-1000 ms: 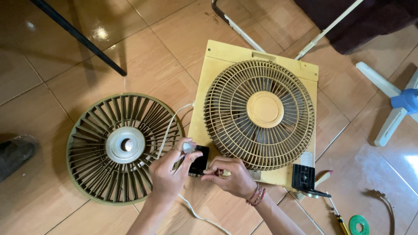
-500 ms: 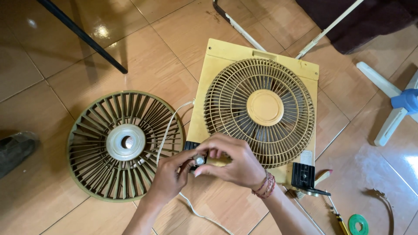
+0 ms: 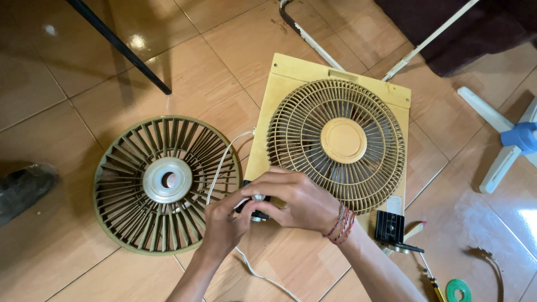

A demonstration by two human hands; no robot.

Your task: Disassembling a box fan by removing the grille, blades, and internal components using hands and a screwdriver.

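Observation:
My left hand and my right hand meet over a small black part with a silvery round end, at the lower left corner of a yellow box fan. Both hands grip that part; my right hand covers most of it from above. A white cord runs from the fan's left edge down under my hands and on across the floor. The fan's round front grille lies face up. A loose olive-green round grille lies flat on the tiles just left of my left hand.
A black switch block and a screwdriver lie right of my right forearm, with a green tape roll beyond. A dark rod crosses the upper left. A white and blue stand is at right. A dark shoe sits at far left.
My right hand has moved up and left over the small part and now covers it. My left hand has closed in under it. The fan and loose grille stay put.

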